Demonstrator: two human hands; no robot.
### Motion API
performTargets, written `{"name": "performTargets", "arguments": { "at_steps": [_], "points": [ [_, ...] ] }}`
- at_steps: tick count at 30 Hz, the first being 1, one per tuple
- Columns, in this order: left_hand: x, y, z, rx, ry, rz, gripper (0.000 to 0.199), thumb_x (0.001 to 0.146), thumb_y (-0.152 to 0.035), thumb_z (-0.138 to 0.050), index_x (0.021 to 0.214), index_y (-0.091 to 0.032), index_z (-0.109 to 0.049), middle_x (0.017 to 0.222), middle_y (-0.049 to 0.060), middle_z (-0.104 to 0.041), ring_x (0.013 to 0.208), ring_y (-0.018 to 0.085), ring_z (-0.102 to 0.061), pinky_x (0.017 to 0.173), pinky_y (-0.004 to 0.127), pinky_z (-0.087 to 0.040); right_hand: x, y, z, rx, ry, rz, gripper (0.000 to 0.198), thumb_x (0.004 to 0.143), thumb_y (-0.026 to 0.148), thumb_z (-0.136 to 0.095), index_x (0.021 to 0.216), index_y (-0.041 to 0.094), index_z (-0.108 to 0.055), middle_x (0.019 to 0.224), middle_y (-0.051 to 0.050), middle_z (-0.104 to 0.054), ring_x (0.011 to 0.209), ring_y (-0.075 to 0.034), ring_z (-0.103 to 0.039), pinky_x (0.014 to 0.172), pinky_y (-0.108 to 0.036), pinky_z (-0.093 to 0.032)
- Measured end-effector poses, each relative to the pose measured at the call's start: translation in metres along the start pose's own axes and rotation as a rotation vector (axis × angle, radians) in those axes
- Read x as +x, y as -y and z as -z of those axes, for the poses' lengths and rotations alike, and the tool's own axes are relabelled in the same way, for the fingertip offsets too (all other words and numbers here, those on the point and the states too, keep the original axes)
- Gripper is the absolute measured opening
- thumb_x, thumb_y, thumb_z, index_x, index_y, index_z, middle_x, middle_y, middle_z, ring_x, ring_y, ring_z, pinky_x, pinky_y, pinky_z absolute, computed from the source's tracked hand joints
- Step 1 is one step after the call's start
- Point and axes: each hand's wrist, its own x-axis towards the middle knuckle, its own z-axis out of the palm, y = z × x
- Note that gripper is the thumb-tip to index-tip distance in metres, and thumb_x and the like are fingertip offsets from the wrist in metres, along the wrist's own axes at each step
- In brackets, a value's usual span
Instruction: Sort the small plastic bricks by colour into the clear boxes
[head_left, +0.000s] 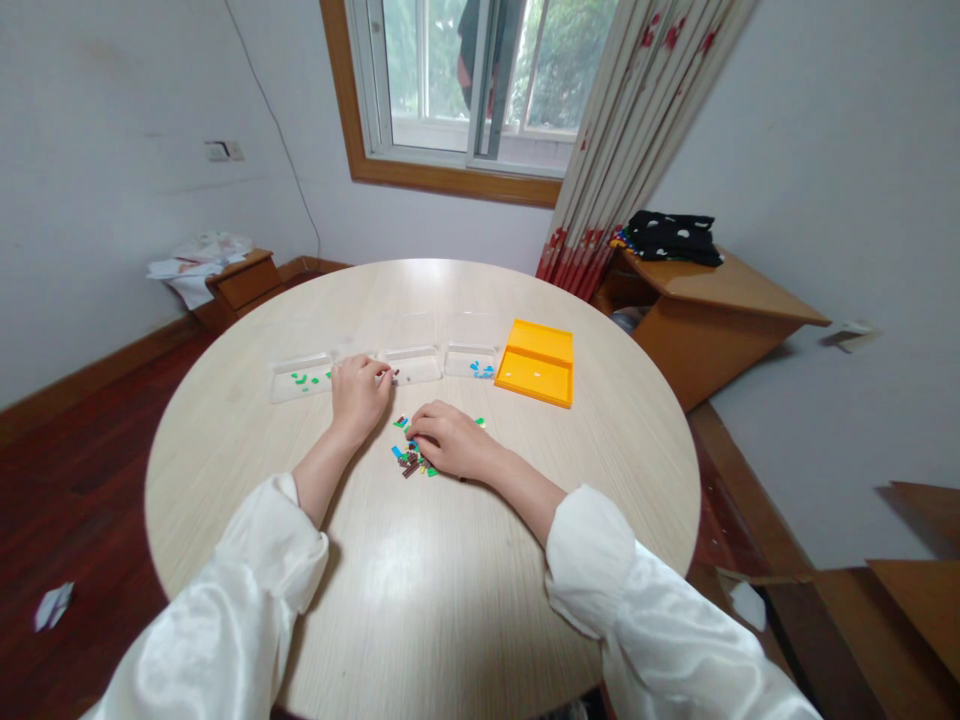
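Observation:
My left hand (361, 398) is closed, with its fingertips over the left end of a clear plastic box (426, 377). Small dark brown pieces (396, 374) show right by those fingertips; whether one is pinched I cannot tell. On the table, a mixed pile of tiny building bricks (411, 462) in brown, green, blue and yellow lies under and beside my right hand (454, 440). The fingers of that hand are curled down into the pile, and what they grip is hidden. A green brick (480, 422) lies just beyond its knuckles.
Green pieces lie in a clear box (285, 387) at left, blue ones in another clear box (472, 372). An open yellow case (555, 390) with small white pieces stands to their right. The round table (390, 600) faces a window; a wooden cabinet (720, 300) stands at right.

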Motion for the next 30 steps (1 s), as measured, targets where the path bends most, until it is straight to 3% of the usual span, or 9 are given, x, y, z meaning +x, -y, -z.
{"name": "performTargets", "arguments": {
  "at_steps": [10,16,21,30],
  "points": [
    [-0.002,-0.004,0.004,-0.063,-0.019,-0.062,0.018,0.082,-0.027,-0.053,0.073,-0.019,-0.066,0.079,0.006,-0.062,0.086,0.025,-0.056,0.080,0.040,-0.039,0.001,-0.011,0.002,0.083,-0.187,-0.195,0.014,0.081,0.007,-0.056,0.084,0.016,-0.065,0.087,-0.006,-0.067,0.086,-0.016,-0.059,0.083,-0.030,-0.045],
    [-0.006,-0.013,0.008,-0.217,0.126,-0.265,0.016,0.082,-0.024,-0.052,0.078,-0.019,-0.067,0.081,0.006,-0.063,0.085,0.022,-0.057,0.079,0.037,-0.039,0.000,-0.019,0.001,0.191,-0.318,-0.318,0.012,0.084,0.013,-0.053,0.091,0.020,-0.062,0.082,-0.002,-0.067,0.077,-0.014,-0.063,0.075,-0.027,-0.048],
    [-0.010,-0.020,0.011,-0.254,0.231,-0.372,0.015,0.080,-0.025,-0.057,0.088,-0.019,-0.069,0.088,0.006,-0.065,0.087,0.022,-0.057,0.079,0.036,-0.039,0.000,-0.023,0.001,0.224,-0.337,-0.356,0.013,0.085,0.013,-0.051,0.091,0.020,-0.060,0.083,-0.002,-0.067,0.078,-0.015,-0.064,0.073,-0.027,-0.049],
    [-0.010,-0.022,0.009,-0.293,0.272,-0.423,0.011,0.081,-0.026,-0.061,0.084,-0.019,-0.069,0.085,0.006,-0.063,0.083,0.021,-0.056,0.076,0.034,-0.039,0.000,-0.024,0.000,0.230,-0.319,-0.368,0.015,0.085,0.011,-0.049,0.093,0.019,-0.059,0.087,-0.004,-0.069,0.081,-0.017,-0.066,0.074,-0.028,-0.049]
  ]
}}
